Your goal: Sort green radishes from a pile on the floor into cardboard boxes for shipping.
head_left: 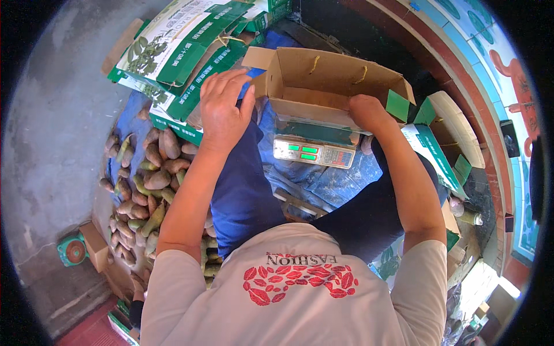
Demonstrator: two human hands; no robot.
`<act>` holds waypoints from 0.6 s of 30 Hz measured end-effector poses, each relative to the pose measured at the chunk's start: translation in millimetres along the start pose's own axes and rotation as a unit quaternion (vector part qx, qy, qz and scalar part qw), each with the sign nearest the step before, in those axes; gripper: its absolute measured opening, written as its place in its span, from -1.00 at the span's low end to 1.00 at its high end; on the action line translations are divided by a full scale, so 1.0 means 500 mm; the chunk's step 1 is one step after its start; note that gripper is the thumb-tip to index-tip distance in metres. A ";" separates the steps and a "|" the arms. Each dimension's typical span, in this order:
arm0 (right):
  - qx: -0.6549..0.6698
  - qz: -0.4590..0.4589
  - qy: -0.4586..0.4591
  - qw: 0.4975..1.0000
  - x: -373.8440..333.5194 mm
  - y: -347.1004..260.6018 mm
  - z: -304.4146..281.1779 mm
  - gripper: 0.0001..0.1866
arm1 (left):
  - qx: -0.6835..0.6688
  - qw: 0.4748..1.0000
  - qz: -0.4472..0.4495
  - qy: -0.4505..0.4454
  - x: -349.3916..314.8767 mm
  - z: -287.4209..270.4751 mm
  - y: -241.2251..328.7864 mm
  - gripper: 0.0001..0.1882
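Note:
An open cardboard box [314, 95] with yellow cord loops on its inner far wall rests on a digital scale [314, 151] with green lit displays. My right hand [369, 113] is closed over the near wall of the box toward its right end, its fingertips hidden inside. Just left of the box, my left hand [224, 109] is raised with thumb and fingers apart, holding nothing, close to the left end flap [259, 59]. Many root vegetables [156, 180], reddish brown and green, lie heaped on the floor to my left.
Green and white printed cartons [179, 57] are stacked at the far left. Another open carton [453, 132] stands at the right. A blue sheet [323, 187] covers the floor between my legs. A green round device [73, 250] sits by the left wall, and part of another person's arm [137, 305] shows at lower left.

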State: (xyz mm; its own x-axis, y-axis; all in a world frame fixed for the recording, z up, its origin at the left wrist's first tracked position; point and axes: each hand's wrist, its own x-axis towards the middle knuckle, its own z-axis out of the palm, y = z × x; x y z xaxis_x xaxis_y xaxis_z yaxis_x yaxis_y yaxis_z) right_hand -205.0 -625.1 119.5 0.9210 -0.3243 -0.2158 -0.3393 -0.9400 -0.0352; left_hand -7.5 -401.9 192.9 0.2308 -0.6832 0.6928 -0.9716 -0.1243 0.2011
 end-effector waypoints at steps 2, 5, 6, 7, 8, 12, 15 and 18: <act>0.005 -0.014 0.003 1.000 -0.007 0.001 -0.004 -0.87 | 0.006 1.000 -0.004 -0.002 -0.002 -0.003 0.000 -0.86; 0.010 -0.017 0.005 1.000 -0.016 -0.002 -0.010 -0.87 | 0.011 1.000 -0.008 -0.005 -0.003 -0.006 -0.001 -0.87; 0.009 -0.009 0.004 1.000 -0.019 -0.003 -0.010 -0.87 | 0.011 1.000 -0.009 -0.005 -0.003 -0.006 -0.001 -0.87; 0.010 -0.008 0.003 1.000 -0.017 0.001 -0.002 -0.87 | 0.010 1.000 -0.009 -0.006 -0.003 -0.005 -0.001 -0.87; 0.004 0.003 -0.007 1.000 -0.011 0.008 0.013 -0.87 | 0.011 1.000 -0.009 -0.006 -0.002 -0.005 -0.001 -0.87; 0.008 -0.023 0.005 1.000 -0.018 -0.001 -0.001 -0.85 | 0.015 1.000 -0.011 -0.007 -0.005 -0.006 -0.004 -0.87; -0.003 -0.017 0.009 1.000 -0.017 0.001 0.004 -0.85 | 0.013 1.000 -0.012 -0.008 -0.005 -0.005 -0.004 -0.87; -0.009 -0.034 -0.010 0.999 -0.012 0.001 0.003 -0.83 | 0.016 1.000 -0.009 -0.007 -0.004 -0.004 -0.004 -0.87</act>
State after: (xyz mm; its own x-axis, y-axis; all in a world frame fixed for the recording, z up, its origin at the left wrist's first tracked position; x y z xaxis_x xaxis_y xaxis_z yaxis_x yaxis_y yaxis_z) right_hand -210.9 -623.5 119.2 0.9377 -0.2574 -0.2333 -0.2722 -0.9617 -0.0330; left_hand -5.8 -398.8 192.7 0.2479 -0.6906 0.6794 -0.9685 -0.1592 0.1915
